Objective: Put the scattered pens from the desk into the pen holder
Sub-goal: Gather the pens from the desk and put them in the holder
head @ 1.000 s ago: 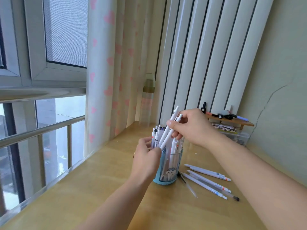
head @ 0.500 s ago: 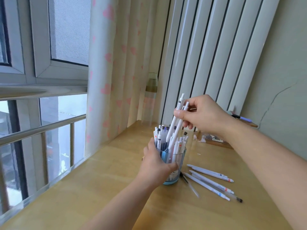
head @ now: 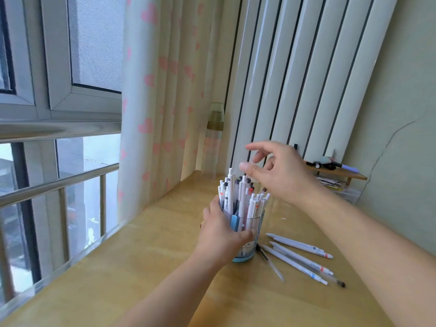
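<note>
White plastic pens (head: 238,197) stand packed upright in a clear, blue-based plastic pen holder (head: 247,232) at the frame's centre, on the pale wooden surface (head: 141,267). The left hand (head: 221,230) wraps its grip round the holder's near wall. The right hand (head: 280,173) hovers just above the pen tops — fingers loosely spread, holding nothing. Several loose white pens (head: 299,256) lie right of the holder — lower right.

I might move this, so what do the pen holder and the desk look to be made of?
Pen holder: clear, glossy, blue-tinted plastic or glass; pens show through its wall. Desk: light wood or wood-look laminate, satin sheen, with faint grain.
</note>
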